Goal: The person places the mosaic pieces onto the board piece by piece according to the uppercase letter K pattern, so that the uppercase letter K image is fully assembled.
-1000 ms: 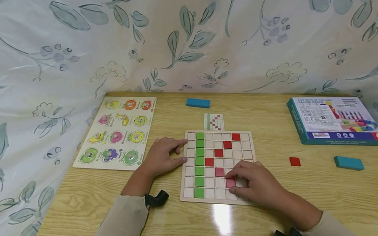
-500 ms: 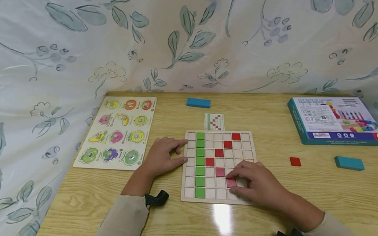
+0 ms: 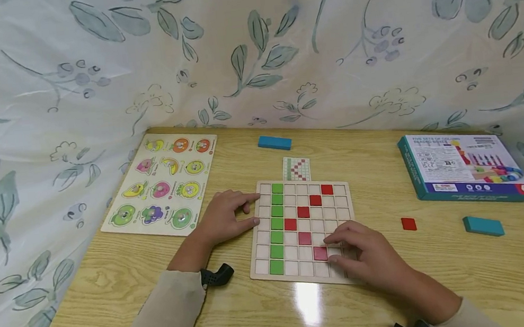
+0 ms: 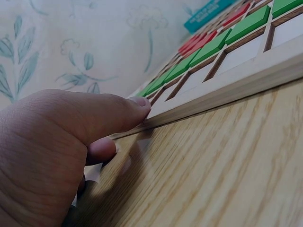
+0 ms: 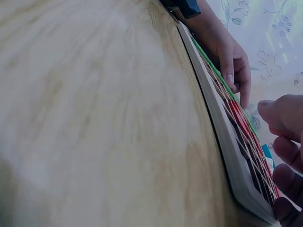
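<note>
- The grid board (image 3: 301, 231) lies flat near the middle of the table (image 3: 378, 172), its near edge just ahead of a bright glare patch on the wood.
- The left hand (image 3: 223, 218) rests at the board's left edge, fingers fairly straight; in the left wrist view the thumb tip (image 4: 138, 101) touches the board's rim (image 4: 227, 82), and the hand holds nothing.
- The right hand (image 3: 365, 256) lies over the board's near right corner, fingers loosely spread and slightly bent, gripping nothing; its fingertips sit just right of the nearest red tile (image 3: 320, 253).
- That red tile sits in the second row from the near edge; further red tiles (image 3: 303, 212) form a bent line of six, running from the far right corner in to the middle and back out towards the near right.
- A column of green tiles (image 3: 276, 226) fills the board's second column from the left.
- A loose red tile (image 3: 409, 223) lies on bare wood to the right of the board, well apart from it.
- A blue block (image 3: 483, 225) lies further right, close to the table's right edge; another blue block (image 3: 274, 142) lies far behind the board.
- A pattern card (image 3: 296, 169) sits just beyond the board's far edge.
- The box (image 3: 464, 168) occupies the far right; open wood lies between it and the board.
- The fruit puzzle (image 3: 162, 183) lies left, close to the left hand and to the table's left edge.
</note>
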A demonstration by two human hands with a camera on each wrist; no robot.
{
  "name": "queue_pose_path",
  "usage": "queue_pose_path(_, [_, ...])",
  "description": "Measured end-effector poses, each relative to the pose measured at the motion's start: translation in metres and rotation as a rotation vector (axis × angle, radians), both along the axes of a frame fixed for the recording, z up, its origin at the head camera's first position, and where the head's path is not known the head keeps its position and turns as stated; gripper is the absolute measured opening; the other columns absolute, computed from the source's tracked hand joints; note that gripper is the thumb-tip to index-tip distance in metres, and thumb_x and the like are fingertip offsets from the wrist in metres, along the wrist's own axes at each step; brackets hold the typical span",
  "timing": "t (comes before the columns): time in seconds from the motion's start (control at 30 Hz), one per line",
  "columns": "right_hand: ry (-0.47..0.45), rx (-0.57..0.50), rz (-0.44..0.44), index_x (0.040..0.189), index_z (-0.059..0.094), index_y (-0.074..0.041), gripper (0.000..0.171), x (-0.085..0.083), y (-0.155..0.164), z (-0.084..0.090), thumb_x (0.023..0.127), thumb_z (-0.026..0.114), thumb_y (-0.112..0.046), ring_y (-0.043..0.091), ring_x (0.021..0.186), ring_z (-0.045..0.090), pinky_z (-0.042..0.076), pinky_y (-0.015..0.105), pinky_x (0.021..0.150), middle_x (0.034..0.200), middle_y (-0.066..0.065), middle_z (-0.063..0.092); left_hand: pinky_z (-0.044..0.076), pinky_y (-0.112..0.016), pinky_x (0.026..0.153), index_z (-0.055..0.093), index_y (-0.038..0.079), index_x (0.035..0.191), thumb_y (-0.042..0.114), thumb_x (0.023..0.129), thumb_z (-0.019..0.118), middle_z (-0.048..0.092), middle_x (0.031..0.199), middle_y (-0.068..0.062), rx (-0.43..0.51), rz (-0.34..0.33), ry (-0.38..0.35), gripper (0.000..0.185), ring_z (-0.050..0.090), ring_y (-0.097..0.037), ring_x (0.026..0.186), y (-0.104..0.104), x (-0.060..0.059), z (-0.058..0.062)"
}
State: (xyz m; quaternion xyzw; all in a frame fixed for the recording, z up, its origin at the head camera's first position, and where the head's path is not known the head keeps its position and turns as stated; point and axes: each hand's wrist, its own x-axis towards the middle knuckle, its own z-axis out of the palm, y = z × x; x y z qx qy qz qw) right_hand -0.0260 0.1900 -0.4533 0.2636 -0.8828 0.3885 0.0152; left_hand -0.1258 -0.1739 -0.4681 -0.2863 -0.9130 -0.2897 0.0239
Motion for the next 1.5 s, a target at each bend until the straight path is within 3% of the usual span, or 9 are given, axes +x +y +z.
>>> queue_pose_path(0.23, [0.019, -0.003, -0.042, 0.118, 0.079, -0.023, 0.037, -0.003, 0.016, 0.0, 0.085, 0.091, -0.009, 0.01, 0.08, 0.054, 0.044, 0.022, 0.067, 0.11, -0.009, 0.067, 0.036, -0.041, 0.087, 0.074, 0.018, 0.138, 0.037, 0.091, 0.084, 0.058, 0.089, 0.012, 0.008, -0.005, 0.007, 0.052, 0.05, -0.012, 0.084, 0.001, -0.001, 0.001])
queue_pose_path(0.5, [0.039, 0.041, -0.111, 0.121, 0.077, -0.023, 0.04, -0.003, 0.036, 0.0, 0.087, 0.087, -0.005, 0.012, 0.097, 0.059, 0.046, 0.017, 0.084, 0.119, -0.011, 0.068, 0.035, -0.041, 0.086, 0.073, 0.019, 0.138, 0.037, 0.091, 0.084, 0.058, 0.089, 0.012, 0.003, -0.004, 0.007, 0.051, 0.049, -0.012, 0.083, 0.001, -0.002, 0.001])
queue_pose_path(0.63, [0.043, 0.066, -0.135, 0.122, 0.077, -0.023, 0.038, -0.003, 0.045, 0.003, 0.088, 0.087, -0.007, 0.011, 0.1, 0.06, 0.045, 0.014, 0.087, 0.121, -0.011, 0.067, 0.035, -0.041, 0.086, 0.074, 0.018, 0.137, 0.036, 0.09, 0.085, 0.058, 0.089, 0.012, 0.011, -0.005, 0.011, 0.051, 0.049, -0.013, 0.083, 0.001, -0.002, 0.001])
queue_pose_path(0.93, [0.102, 0.097, -0.171, 0.122, 0.077, -0.018, 0.039, -0.002, 0.071, 0.006, 0.087, 0.087, -0.003, 0.009, 0.091, 0.058, 0.044, 0.017, 0.078, 0.118, -0.008, 0.068, 0.035, -0.041, 0.085, 0.074, 0.019, 0.138, 0.036, 0.091, 0.084, 0.058, 0.089, 0.012, 0.011, -0.002, 0.004, 0.051, 0.049, -0.013, 0.083, 0.001, -0.001, 0.001])
queue_pose_path(1.2, [0.101, 0.127, -0.23, 0.12, 0.078, -0.016, 0.036, -0.002, 0.095, 0.01, 0.088, 0.087, -0.004, 0.007, 0.088, 0.057, 0.044, 0.014, 0.076, 0.115, -0.006, 0.068, 0.036, -0.042, 0.085, 0.073, 0.017, 0.138, 0.037, 0.091, 0.084, 0.059, 0.089, 0.011, 0.009, -0.012, 0.014, 0.052, 0.049, -0.012, 0.083, 0.001, 0.0, 0.002])
queue_pose_path(1.5, [0.078, 0.156, -0.283, 0.121, 0.077, -0.014, 0.035, -0.005, 0.121, 0.009, 0.088, 0.087, -0.006, 0.006, 0.087, 0.052, 0.042, 0.019, 0.068, 0.11, -0.001, 0.068, 0.035, -0.042, 0.086, 0.074, 0.018, 0.138, 0.037, 0.091, 0.084, 0.059, 0.089, 0.013, 0.003, -0.002, 0.009, 0.052, 0.05, -0.012, 0.085, 0.001, 0.001, 0.0])
